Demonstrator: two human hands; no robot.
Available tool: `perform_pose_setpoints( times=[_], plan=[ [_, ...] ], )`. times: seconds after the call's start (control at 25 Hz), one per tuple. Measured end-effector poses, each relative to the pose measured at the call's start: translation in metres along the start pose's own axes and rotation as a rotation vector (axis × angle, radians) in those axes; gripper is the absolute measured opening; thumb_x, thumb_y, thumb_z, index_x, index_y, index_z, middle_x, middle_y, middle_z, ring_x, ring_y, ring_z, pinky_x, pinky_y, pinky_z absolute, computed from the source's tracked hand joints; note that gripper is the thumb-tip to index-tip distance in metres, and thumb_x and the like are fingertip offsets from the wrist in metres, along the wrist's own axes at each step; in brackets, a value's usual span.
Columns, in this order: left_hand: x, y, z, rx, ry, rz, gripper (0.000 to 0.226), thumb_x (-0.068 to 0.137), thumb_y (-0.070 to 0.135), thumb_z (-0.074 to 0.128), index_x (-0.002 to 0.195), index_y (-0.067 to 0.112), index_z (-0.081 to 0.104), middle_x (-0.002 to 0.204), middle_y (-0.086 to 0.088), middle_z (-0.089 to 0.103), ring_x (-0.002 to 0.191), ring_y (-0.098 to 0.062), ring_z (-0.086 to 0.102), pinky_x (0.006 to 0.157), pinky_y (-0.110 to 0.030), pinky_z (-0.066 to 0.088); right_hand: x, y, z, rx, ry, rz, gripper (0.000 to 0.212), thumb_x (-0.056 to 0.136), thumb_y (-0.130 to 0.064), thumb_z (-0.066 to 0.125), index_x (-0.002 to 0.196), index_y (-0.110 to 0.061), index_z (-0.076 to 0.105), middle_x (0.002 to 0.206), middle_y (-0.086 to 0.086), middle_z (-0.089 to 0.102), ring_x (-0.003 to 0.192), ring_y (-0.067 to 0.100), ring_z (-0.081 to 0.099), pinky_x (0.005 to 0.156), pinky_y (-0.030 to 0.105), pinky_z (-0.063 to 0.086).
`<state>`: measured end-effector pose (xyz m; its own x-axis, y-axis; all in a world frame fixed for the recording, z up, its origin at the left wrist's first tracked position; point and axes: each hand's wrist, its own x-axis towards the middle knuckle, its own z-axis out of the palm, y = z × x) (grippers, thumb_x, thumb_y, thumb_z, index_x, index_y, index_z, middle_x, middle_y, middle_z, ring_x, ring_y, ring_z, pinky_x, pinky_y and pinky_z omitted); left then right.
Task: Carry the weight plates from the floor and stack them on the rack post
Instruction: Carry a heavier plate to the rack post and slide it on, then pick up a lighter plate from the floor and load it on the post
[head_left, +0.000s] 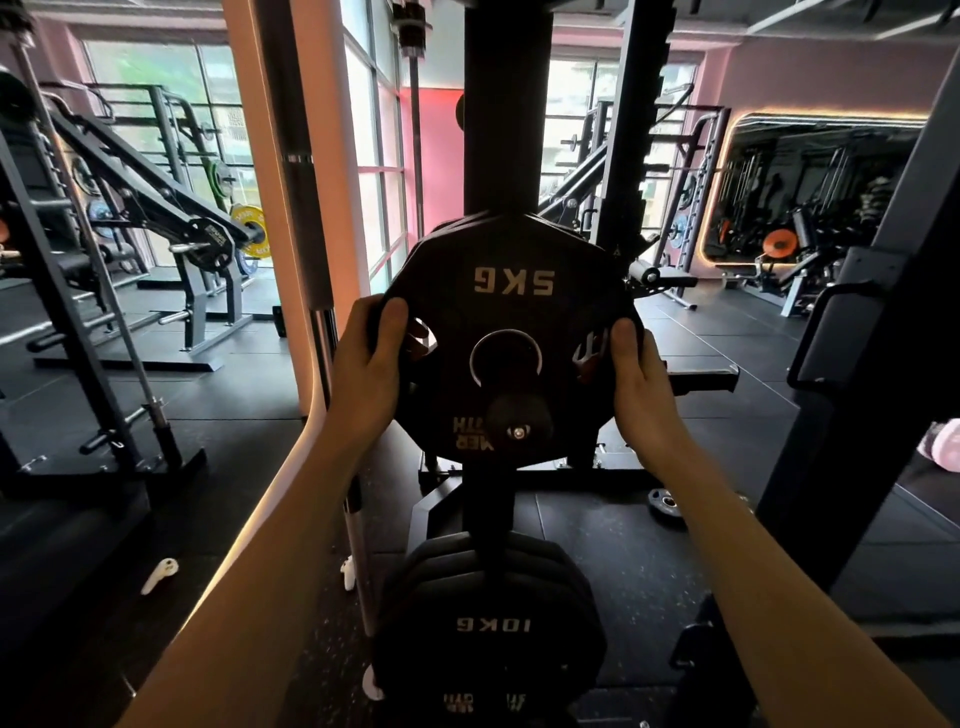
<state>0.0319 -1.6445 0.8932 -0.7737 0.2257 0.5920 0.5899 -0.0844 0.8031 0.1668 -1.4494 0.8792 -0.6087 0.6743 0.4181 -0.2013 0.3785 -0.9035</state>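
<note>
A black 5 KG weight plate (511, 291) stands upright in front of the rack upright, its lettering upside down. My left hand (371, 358) grips its left edge and my right hand (636, 374) grips its right edge. The black end cap of the rack post (518, 418) shows just below the plate's centre hole, so the plate sits a little high of the post or partly over it. More black plates are stacked behind it. Lower down, a stack of 10 KG plates (491, 618) hangs on another post.
A small plate (667, 503) lies on the black rubber floor to the right. The rack's dark upright (506, 104) rises straight ahead, with a slanted frame (857, 364) at right. A barbell leans at left, and white objects (158, 574) lie on the floor.
</note>
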Motion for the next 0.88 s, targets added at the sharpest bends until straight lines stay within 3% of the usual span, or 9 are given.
perform_pose_setpoints(
  times=[0.08, 0.16, 0.28, 0.36, 0.44, 0.52, 0.64, 0.76, 0.88],
  plan=[
    [-0.004, 0.006, -0.001, 0.014, -0.015, -0.012, 0.025, 0.104, 0.028, 0.038, 0.115, 0.010, 0.051, 0.086, 0.014, 0.055, 0.072, 0.016, 0.057, 0.068, -0.004, 0.044, -0.002, -0.004, -0.001, -0.040, -0.008, 0.014, 0.046, 0.101, -0.051, 0.031, 0.123, -0.015, 0.050, 0.097, -0.009, 0.059, 0.081, -0.011, 0.058, 0.071, 0.007, 0.044],
    [-0.009, 0.013, -0.004, 0.093, -0.047, -0.022, 0.029, 0.104, 0.032, 0.037, 0.121, 0.011, 0.048, 0.091, 0.014, 0.055, 0.076, 0.013, 0.056, 0.070, -0.006, 0.043, -0.010, -0.005, -0.004, -0.099, -0.050, 0.045, 0.052, 0.100, -0.057, 0.029, 0.135, -0.020, 0.041, 0.114, -0.006, 0.058, 0.102, 0.006, 0.061, 0.087, 0.024, 0.049],
    [-0.026, 0.010, -0.015, 0.255, -0.069, 0.023, 0.039, 0.103, 0.030, 0.043, 0.138, 0.013, 0.043, 0.121, 0.001, 0.057, 0.099, -0.001, 0.054, 0.088, -0.021, 0.045, -0.032, 0.002, -0.011, -0.265, -0.089, 0.066, 0.049, 0.101, -0.052, 0.035, 0.138, -0.020, 0.038, 0.120, 0.008, 0.059, 0.096, 0.027, 0.065, 0.073, 0.048, 0.059],
    [-0.054, 0.000, -0.023, 0.308, -0.066, 0.058, 0.046, 0.101, 0.026, 0.050, 0.145, 0.019, 0.039, 0.136, -0.005, 0.052, 0.112, -0.012, 0.053, 0.093, -0.021, 0.044, -0.054, 0.010, -0.018, -0.292, -0.071, 0.075, 0.042, 0.101, -0.044, 0.041, 0.133, -0.018, 0.043, 0.116, 0.012, 0.060, 0.089, 0.026, 0.065, 0.059, 0.042, 0.059],
    [-0.087, -0.001, -0.030, 0.229, -0.033, -0.009, 0.044, 0.099, 0.024, 0.053, 0.142, 0.022, 0.044, 0.132, -0.005, 0.056, 0.105, -0.018, 0.060, 0.079, -0.008, 0.045, -0.083, 0.018, -0.027, -0.232, -0.072, 0.125, 0.033, 0.101, -0.042, 0.044, 0.123, -0.018, 0.047, 0.114, 0.012, 0.060, 0.082, 0.019, 0.063, 0.055, 0.034, 0.056],
    [-0.127, -0.001, -0.038, 0.132, -0.011, -0.109, 0.032, 0.098, 0.023, 0.054, 0.131, 0.019, 0.055, 0.109, 0.001, 0.065, 0.088, -0.018, 0.063, 0.067, -0.011, 0.047, -0.116, 0.030, -0.039, -0.206, -0.096, 0.168, 0.030, 0.100, -0.044, 0.044, 0.115, -0.018, 0.050, 0.113, 0.008, 0.061, 0.082, 0.013, 0.063, 0.066, 0.039, 0.057],
    [-0.201, -0.013, -0.048, 0.148, -0.031, -0.248, 0.018, 0.097, 0.028, 0.055, 0.113, 0.025, 0.061, 0.093, 0.007, 0.066, 0.084, -0.012, 0.064, 0.076, -0.024, 0.052, -0.174, 0.058, -0.056, -0.220, -0.160, 0.256, 0.026, 0.099, -0.046, 0.044, 0.097, -0.023, 0.056, 0.102, 0.006, 0.064, 0.089, 0.022, 0.065, 0.084, 0.050, 0.054],
    [-0.296, -0.035, -0.058, 0.244, -0.104, -0.407, 0.009, 0.097, 0.026, 0.056, 0.104, 0.025, 0.062, 0.089, 0.009, 0.066, 0.078, 0.003, 0.061, 0.068, -0.008, 0.047, -0.246, 0.093, -0.076, -0.257, -0.227, 0.368, 0.026, 0.101, -0.045, 0.043, 0.085, -0.028, 0.054, 0.085, 0.002, 0.061, 0.082, 0.021, 0.059, 0.070, 0.036, 0.049],
    [-0.385, -0.056, -0.072, 0.366, -0.230, -0.604, 0.009, 0.098, 0.026, 0.055, 0.103, 0.022, 0.061, 0.094, 0.004, 0.065, 0.087, -0.006, 0.061, 0.076, -0.022, 0.045, -0.321, 0.129, -0.096, -0.295, -0.289, 0.490, 0.031, 0.101, -0.044, 0.041, 0.097, -0.019, 0.059, 0.084, -0.004, 0.058, 0.079, 0.014, 0.055, 0.070, 0.031, 0.043]
  ],
)
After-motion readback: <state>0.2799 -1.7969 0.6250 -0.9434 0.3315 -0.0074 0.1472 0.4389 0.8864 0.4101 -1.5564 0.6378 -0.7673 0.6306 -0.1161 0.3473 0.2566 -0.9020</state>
